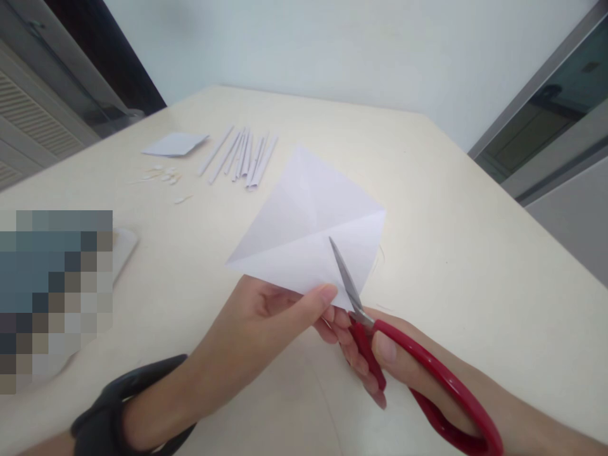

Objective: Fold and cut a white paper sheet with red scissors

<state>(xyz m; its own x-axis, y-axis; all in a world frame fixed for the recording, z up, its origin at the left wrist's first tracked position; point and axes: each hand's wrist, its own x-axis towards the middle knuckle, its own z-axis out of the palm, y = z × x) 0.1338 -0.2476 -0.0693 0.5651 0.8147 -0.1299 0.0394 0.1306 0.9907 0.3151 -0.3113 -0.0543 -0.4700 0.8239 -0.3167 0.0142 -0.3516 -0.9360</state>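
Note:
A square of white paper [304,215], creased along its diagonals, is held above the table. My left hand [275,316] pinches its near edge, thumb on top and fingers beneath. In my right hand [403,361] are red-handled scissors [437,358], my thumb through the large loop. One blade lies over the paper close to its near corner and points toward the middle; the other blade is hidden behind the sheet. A dark band circles my left wrist.
Several rolled paper tubes [242,158] lie at the back left of the table [475,253], beside a stack of white paper [175,144]. Several cotton swab pieces [166,176] are scattered nearer. A blurred-out object [57,291] sits at the left. A wall stands behind.

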